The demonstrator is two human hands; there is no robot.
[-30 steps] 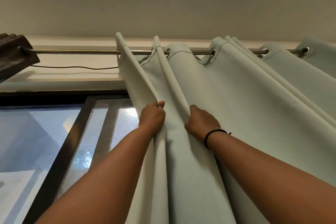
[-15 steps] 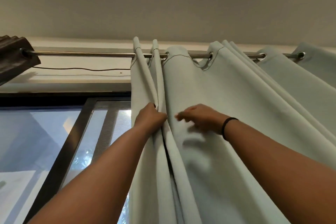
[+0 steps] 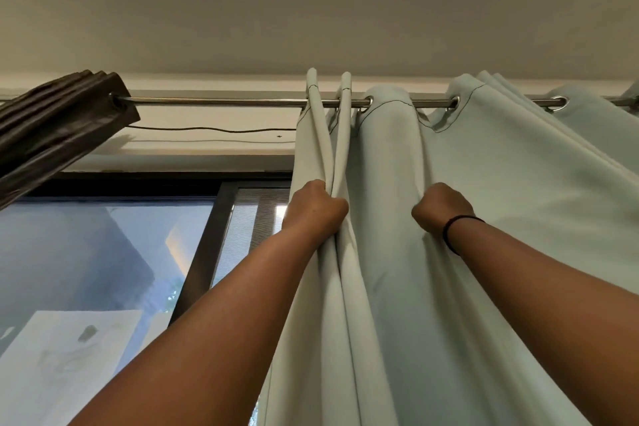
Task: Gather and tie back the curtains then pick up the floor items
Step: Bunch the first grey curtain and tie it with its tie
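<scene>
- Overhead, head view: pale green curtain (image 3: 501, 201) hangs by metal eyelets from a steel rod (image 3: 214, 101); it fills the right half of the frame, from the rod down to the bottom edge.
- Left hand (image 3: 313, 209): fist closed around the two leading folds at the curtain's left edge. Folds run up from the fist, narrow and close together, to the rod.
- Right hand (image 3: 441, 213): closed, knuckles toward the camera, bunching cloth of the next wide pleat. Fingers hidden behind the fist, so depth of grip cannot be read.
- Both hands level with each other, well below the rod, one broad pleat of cloth between them.
- Black band (image 3: 456, 232) on the right wrist.
- Cloth right of the right hand fans out in long diagonal folds to two more eyelets.
- Dark brown curtain (image 3: 58, 124), bunched at the rod's left end, well apart from the hands.
- Thin cord (image 3: 211, 130) sags along the wall just below the rod.
- Window (image 3: 103, 270) with dark frame, left of and behind the left forearm; glass uncovered there.
</scene>
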